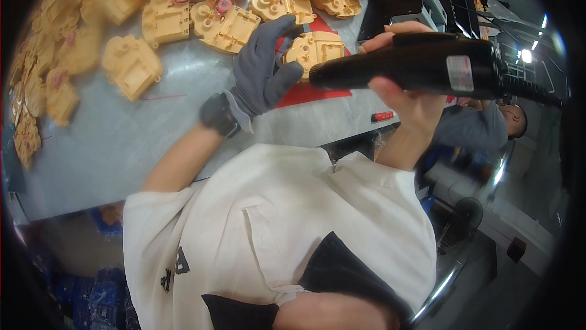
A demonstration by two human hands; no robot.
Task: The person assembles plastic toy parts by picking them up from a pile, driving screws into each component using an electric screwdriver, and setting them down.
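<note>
My left hand (259, 67), in a grey glove, grips the left side of a yellow plastic housing (320, 46) between thumb and fingers. The housing lies on a red mat (311, 95) on the table. My bare right hand (418, 107) is wrapped round a black electric screwdriver (421, 64), thumb below and fingers above. The tool is held with its ribbed nose pointing left, over the housing's lower edge. Whether its tip touches the housing cannot be made out.
More yellow housings (226, 25), some with pink round parts, crowd the back and left of the metal table (189, 86). A black box (397, 9) stands at the back right. A small red object (383, 116) lies by the right edge. Another person (476, 125) is at the right.
</note>
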